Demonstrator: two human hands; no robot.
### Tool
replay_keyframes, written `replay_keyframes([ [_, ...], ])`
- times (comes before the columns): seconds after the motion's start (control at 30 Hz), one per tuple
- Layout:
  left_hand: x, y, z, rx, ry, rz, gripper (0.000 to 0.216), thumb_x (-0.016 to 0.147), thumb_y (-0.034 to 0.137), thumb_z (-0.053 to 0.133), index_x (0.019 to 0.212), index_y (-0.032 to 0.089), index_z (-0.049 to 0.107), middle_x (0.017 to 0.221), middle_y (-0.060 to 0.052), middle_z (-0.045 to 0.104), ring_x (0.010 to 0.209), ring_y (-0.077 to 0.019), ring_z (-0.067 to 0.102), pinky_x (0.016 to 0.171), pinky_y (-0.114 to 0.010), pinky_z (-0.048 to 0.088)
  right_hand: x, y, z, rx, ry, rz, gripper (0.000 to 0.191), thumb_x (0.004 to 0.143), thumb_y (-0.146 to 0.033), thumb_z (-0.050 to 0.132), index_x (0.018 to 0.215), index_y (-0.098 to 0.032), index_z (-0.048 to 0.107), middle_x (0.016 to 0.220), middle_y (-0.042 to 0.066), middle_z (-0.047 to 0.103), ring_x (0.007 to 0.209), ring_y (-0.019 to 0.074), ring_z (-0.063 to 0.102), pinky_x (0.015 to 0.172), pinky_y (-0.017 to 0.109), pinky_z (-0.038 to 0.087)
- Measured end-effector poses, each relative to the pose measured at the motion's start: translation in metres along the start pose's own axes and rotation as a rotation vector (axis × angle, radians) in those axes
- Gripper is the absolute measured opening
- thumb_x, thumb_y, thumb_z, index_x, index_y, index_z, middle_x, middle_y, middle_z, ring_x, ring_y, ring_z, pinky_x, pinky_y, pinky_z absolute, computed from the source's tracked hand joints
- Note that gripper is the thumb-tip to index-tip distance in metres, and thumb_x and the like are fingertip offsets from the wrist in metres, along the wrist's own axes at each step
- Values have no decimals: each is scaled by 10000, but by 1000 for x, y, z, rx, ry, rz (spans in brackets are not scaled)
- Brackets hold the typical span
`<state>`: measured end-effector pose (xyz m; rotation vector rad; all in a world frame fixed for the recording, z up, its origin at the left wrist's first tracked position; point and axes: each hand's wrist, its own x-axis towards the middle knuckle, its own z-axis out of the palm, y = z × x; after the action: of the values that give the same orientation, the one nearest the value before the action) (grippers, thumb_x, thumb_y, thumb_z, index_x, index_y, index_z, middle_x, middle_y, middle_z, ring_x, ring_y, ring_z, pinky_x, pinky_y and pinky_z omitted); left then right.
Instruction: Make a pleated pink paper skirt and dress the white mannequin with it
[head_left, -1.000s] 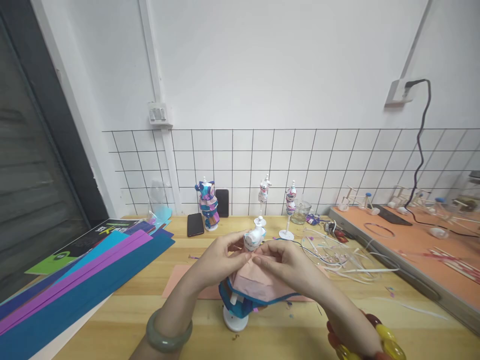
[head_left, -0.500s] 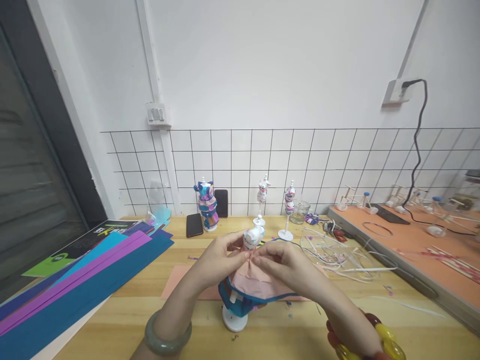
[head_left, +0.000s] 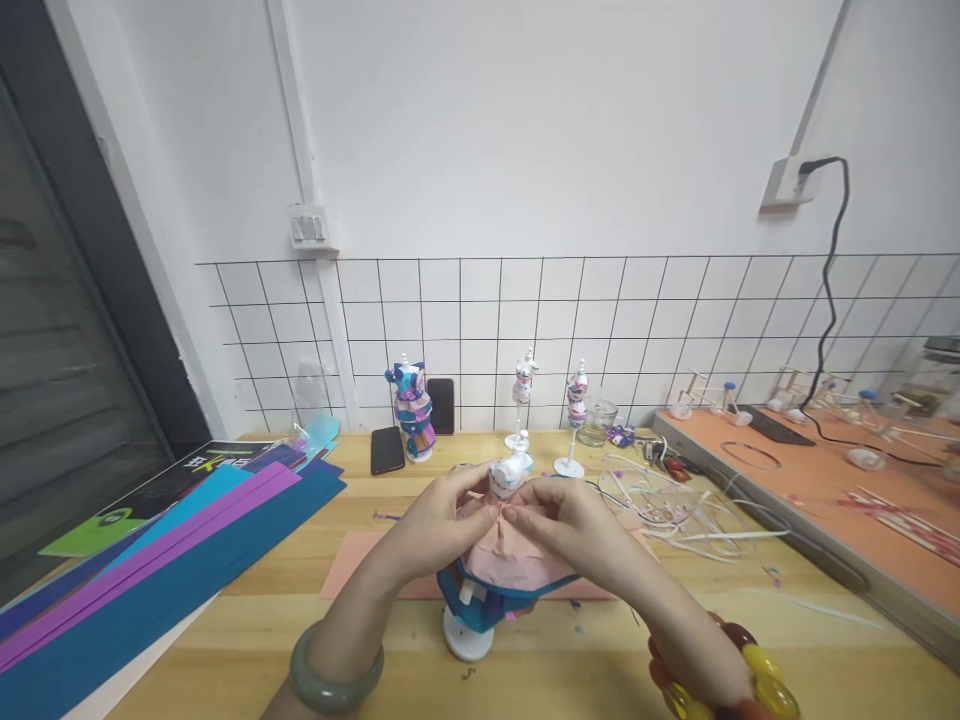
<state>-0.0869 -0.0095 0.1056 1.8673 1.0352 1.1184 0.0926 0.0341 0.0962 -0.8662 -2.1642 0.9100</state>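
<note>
A small white mannequin point(head_left: 511, 474) leans in front of me, its round white base point(head_left: 469, 640) on the wooden table. Around its waist hangs a pink paper skirt point(head_left: 517, 563) with a blue edge, and a blue layer point(head_left: 480, 608) shows beneath. My left hand point(head_left: 446, 520) pinches the gathered top of the skirt from the left. From the right, my right hand point(head_left: 559, 510) pinches the same gathers, thumbs almost meeting at the waist. Fingers behind the mannequin are hidden.
Coloured paper sheets point(head_left: 172, 555) lie at left. Behind stand a dressed mannequin point(head_left: 414, 410), two white mannequins point(head_left: 576, 410), a phone point(head_left: 388, 450) and a glass cup point(head_left: 598, 422). Tangled ribbons point(head_left: 675, 505) lie at right beside an orange-topped table point(head_left: 817, 490). Pink paper point(head_left: 349, 565) lies beneath the skirt.
The mannequin's top has tipped slightly to the right and up. Both hands keep their pinch at the waist, with the skirt's gathers drawn a little closer together.
</note>
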Motion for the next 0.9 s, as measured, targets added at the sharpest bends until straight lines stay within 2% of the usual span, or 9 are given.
replay_keyframes([
  [0.37,-1,4,2,57,45,9,358,831,278,531,1174,213,607,1029,-64,659,986,-243,568,873,-359,438,1,-1,2,-24,44,-6,240,840,-278,500,629,-165,524,580,-27,479,558,108,428,514,221,327],
  [0.57,0,0,4,85,87,13,289,821,306,549,1067,193,650,962,-61,672,961,-245,575,843,-342,450,1,-1,2,-68,70,16,287,831,-308,517,583,-178,457,546,-38,431,536,105,402,490,220,297],
  [0.7,1,-1,4,165,99,8,252,844,318,519,1023,197,649,944,-50,667,930,-226,584,822,-328,454,1,1,0,-85,53,-14,293,854,-336,501,612,-175,469,557,-41,410,537,103,381,491,223,282],
  [0.9,2,0,5,168,124,18,309,841,253,516,1142,212,575,965,-30,668,892,-193,599,803,-297,464,2,3,-1,-56,9,-46,283,874,-315,482,628,-176,465,570,-50,383,538,98,364,499,220,296],
])
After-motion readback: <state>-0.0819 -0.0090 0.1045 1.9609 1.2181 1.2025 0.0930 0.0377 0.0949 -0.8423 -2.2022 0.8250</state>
